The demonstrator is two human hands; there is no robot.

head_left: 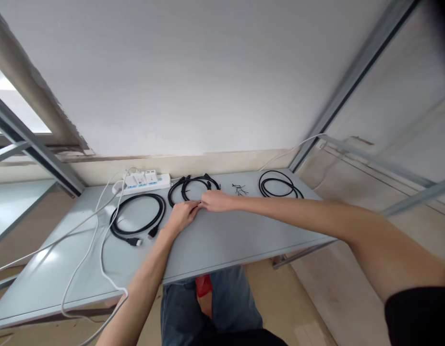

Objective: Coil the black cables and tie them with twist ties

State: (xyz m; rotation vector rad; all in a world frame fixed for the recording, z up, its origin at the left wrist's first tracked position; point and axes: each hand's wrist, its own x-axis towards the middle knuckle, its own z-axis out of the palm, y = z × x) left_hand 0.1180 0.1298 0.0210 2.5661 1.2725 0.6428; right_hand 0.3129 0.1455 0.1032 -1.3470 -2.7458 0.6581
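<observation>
Left hand (pixel 184 215) and right hand (pixel 215 201) together, fingertips meeting, likely for fine control; anything pinched is undeterminable. Middle cables (pixel 184 188): 12 o'clock, just beyond. Ties (pixel 240 189): 2 o'clock, presumably within easy reach. Left coil (pixel 162 207): 9 o'clock, set apart, probably against tangling.

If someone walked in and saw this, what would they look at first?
Probably the left hand and right hand, meeting at the middle, right by some black cables. Next, the dark rings on the pale table: a left coil with its plugs showing, and a right coil near the far end. The white power strip stands out too, behind the left coil.
</observation>
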